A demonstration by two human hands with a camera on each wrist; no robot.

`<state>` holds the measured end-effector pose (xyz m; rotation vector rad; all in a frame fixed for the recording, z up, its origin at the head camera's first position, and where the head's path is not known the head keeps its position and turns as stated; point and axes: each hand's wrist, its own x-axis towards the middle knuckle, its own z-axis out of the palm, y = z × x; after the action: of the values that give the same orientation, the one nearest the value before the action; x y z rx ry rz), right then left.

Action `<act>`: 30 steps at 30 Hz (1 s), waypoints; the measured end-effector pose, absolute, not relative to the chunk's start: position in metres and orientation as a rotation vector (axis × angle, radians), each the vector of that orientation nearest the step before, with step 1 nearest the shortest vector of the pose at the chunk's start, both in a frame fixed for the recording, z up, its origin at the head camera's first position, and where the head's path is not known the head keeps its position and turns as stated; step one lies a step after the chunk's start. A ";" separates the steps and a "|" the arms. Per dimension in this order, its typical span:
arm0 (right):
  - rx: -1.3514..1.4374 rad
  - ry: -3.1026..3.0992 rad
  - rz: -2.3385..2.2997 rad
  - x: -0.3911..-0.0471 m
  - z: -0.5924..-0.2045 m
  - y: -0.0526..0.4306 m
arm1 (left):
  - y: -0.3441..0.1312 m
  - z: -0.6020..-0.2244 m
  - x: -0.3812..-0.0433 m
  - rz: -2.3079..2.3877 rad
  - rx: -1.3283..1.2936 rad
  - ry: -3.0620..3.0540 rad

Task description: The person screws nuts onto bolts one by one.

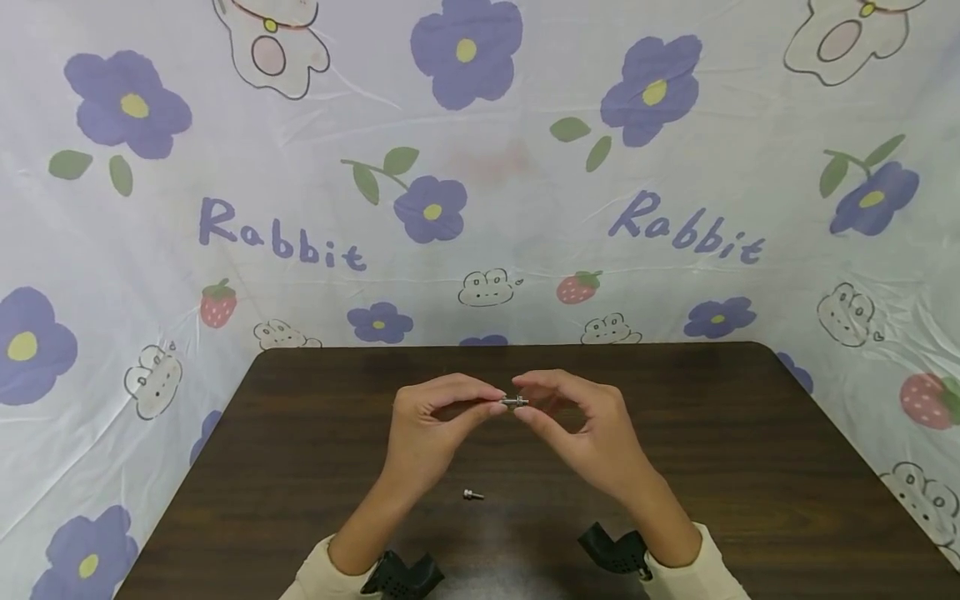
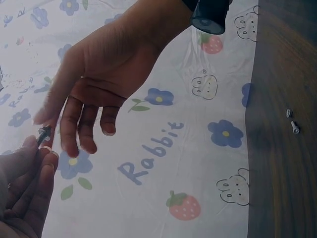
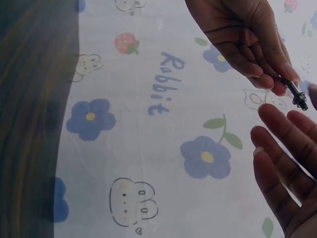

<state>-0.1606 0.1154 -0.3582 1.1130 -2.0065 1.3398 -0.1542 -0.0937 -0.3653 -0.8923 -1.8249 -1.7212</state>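
White cloth (image 1: 525, 225) rises beyond my left grip (image 1: 429, 421) and right grip (image 1: 600, 421) and hangs to either side of them, printed with purple flowers (image 1: 416, 212) and the word "Rabbit". Underneath both grips I have a dark brown wood-grain desk (image 1: 315, 442) with rounded far corners. 2 cream sleeves (image 1: 321, 575) come in from the near side, behind the grips, each with a black wrist mount (image 1: 408, 575).

My left grip is pinching a metal bolt (image 1: 514, 402) by its end between thumb and index finger, so the bolt sits in the gap between the 2 grips, up off the desk, its free end pointing at the right grip. That right grip is spread, thumb and index finger apart around the free end; I can't tell whether either brushes the metal.

Lying on the desk, on the near side of the grips and well apart from them, is a loose screw (image 1: 472, 495). My left wrist view shows 2 small bits (image 2: 295, 128) near each other there; I can't tell whether they are separate pieces. Close to the bolt's free end, a nut-like piece (image 3: 300, 99) surrounds the shank.
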 end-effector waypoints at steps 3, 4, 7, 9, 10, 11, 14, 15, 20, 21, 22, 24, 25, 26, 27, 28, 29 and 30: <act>1.158 -1.963 1.310 -0.162 -0.359 0.115 | -0.094 -0.365 -0.155 -1.725 -0.901 -1.822; 1.178 -1.943 1.306 -0.162 -0.359 0.115 | -0.094 -0.366 -0.155 -1.726 -0.904 -1.820; 1.209 -1.878 1.279 -0.164 -0.359 0.115 | -0.094 -0.366 -0.155 -1.724 -0.911 -1.816; 1.213 -1.851 1.264 -0.165 -0.359 0.115 | -0.094 -0.366 -0.155 -1.716 -0.914 -1.817; 1.211 -1.844 1.258 -0.165 -0.359 0.115 | -0.094 -0.366 -0.155 -1.712 -0.915 -1.818; 1.206 -1.841 1.250 -0.165 -0.359 0.115 | -0.094 -0.366 -0.155 -1.710 -0.916 -1.820; 1.193 -1.856 1.250 -0.166 -0.360 0.116 | -0.093 -0.366 -0.155 -1.708 -0.915 -1.824; 1.193 -1.860 1.253 -0.165 -0.360 0.116 | -0.093 -0.367 -0.155 -1.711 -0.916 -1.823; 1.192 -1.877 1.277 -0.164 -0.361 0.115 | -0.093 -0.367 -0.154 -1.739 -0.942 -1.806; 1.188 -1.888 1.286 -0.163 -0.361 0.115 | -0.092 -0.367 -0.153 -1.743 -0.951 -1.800; 1.185 -1.901 1.298 -0.163 -0.361 0.115 | -0.092 -0.368 -0.153 -1.746 -0.958 -1.797; 1.173 -1.930 1.315 -0.161 -0.361 0.115 | -0.092 -0.368 -0.153 -1.748 -0.970 -1.790; 1.165 -1.947 1.317 -0.161 -0.360 0.115 | -0.092 -0.368 -0.154 -1.749 -0.975 -1.786; 1.156 -1.967 1.321 -0.160 -0.360 0.115 | -0.092 -0.367 -0.154 -1.745 -0.978 -1.783; 1.146 -1.986 1.323 -0.160 -0.360 0.115 | -0.092 -0.367 -0.154 -1.741 -0.979 -1.783; 1.140 -1.998 1.322 -0.161 -0.359 0.115 | -0.092 -0.367 -0.154 -1.736 -0.978 -1.783; 1.137 -2.007 1.322 -0.161 -0.359 0.115 | -0.092 -0.367 -0.154 -1.731 -0.976 -1.783; 1.132 -2.015 1.314 -0.161 -0.359 0.116 | -0.092 -0.367 -0.154 -1.727 -0.972 -1.785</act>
<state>-0.1611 0.1156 -0.3587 1.1315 -2.0146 1.3137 -0.1540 -0.0923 -0.3671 -0.9719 -1.7851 -1.7274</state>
